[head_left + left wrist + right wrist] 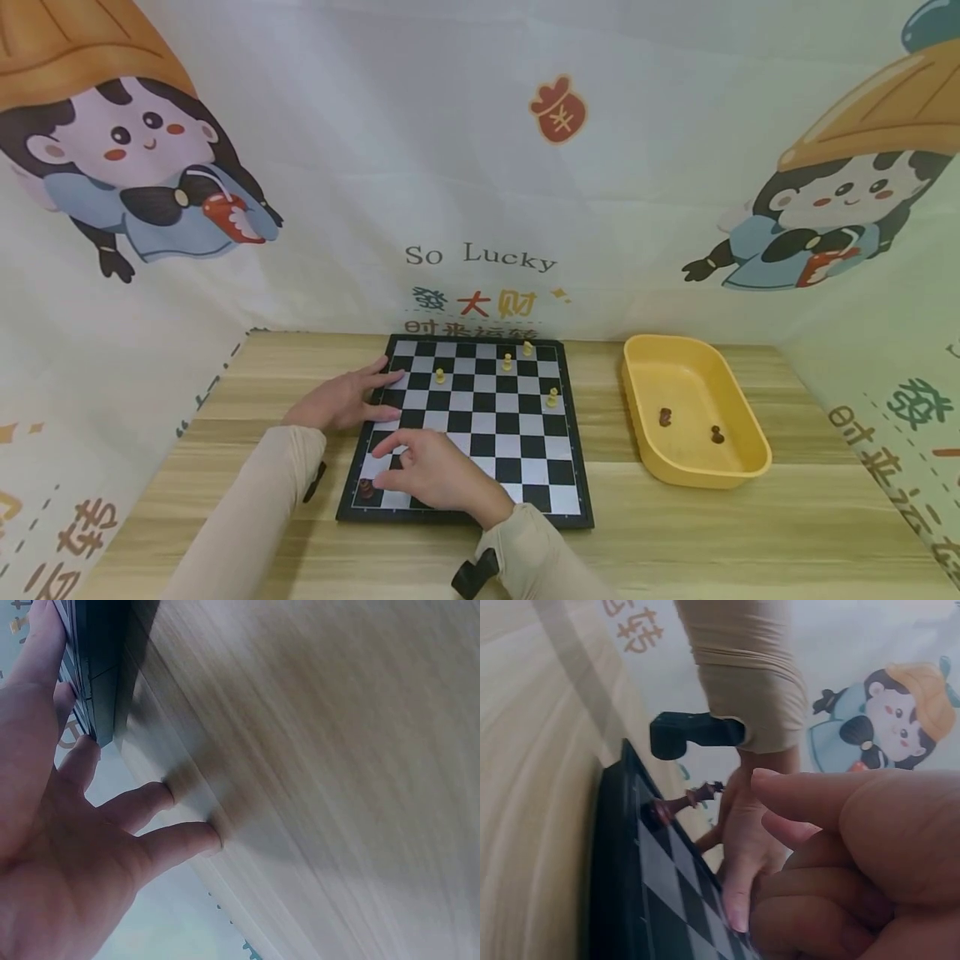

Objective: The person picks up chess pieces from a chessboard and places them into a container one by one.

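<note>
A black-and-white chessboard point(483, 400) lies on the wooden table. My left hand point(341, 400) rests at its left edge with fingers spread, thumb and index over the squares; in the left wrist view other fingers reach down towards the tabletop. In the near left corner square stands a dark brown chess king point(681, 804), upright. My right hand point(431, 473) hovers over the near left squares, index finger and thumb apart, the other fingers bent. Nothing shows between them, and the thumb tip is close beside the king. Several pale yellow chess pieces point(440, 377) stand on the far half.
To the right of the board sits a yellow tray point(652, 467) holding two dark brown chess pieces point(665, 417). A printed cloth point(480, 167) hangs behind and at both sides of the table point(825, 533). Black wrist straps show on both sleeves.
</note>
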### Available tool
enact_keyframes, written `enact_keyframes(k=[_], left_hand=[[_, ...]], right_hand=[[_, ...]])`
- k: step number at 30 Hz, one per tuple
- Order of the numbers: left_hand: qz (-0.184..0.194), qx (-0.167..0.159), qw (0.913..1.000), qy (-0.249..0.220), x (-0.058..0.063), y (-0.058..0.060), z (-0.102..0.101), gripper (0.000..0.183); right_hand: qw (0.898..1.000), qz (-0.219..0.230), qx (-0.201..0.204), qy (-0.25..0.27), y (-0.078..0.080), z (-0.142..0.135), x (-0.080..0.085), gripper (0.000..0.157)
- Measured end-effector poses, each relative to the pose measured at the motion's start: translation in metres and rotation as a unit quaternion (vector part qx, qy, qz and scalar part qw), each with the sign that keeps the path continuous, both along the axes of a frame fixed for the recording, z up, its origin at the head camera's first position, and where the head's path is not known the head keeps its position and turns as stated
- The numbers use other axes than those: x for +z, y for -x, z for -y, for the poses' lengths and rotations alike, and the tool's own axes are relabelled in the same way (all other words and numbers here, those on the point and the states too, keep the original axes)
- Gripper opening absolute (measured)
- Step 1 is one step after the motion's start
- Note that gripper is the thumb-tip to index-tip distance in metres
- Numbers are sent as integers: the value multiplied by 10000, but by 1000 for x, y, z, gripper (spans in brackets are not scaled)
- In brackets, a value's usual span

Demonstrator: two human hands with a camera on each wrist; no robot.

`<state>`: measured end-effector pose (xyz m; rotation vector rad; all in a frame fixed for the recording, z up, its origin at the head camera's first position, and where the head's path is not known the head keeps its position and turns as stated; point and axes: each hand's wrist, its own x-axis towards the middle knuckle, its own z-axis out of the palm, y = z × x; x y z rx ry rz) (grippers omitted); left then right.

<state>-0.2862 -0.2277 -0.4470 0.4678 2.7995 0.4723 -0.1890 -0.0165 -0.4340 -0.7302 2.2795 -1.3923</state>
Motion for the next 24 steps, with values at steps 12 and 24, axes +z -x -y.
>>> enact_keyframes(k=[12,24], left_hand=[[1,28,10000,-1,0,-1,0,77],[17,57,10000,33,-2,1,0,77]], right_hand=[[9998,28,129,-139,1,13,-16,31],[9993,138,255,-234,3,24,-25,31]])
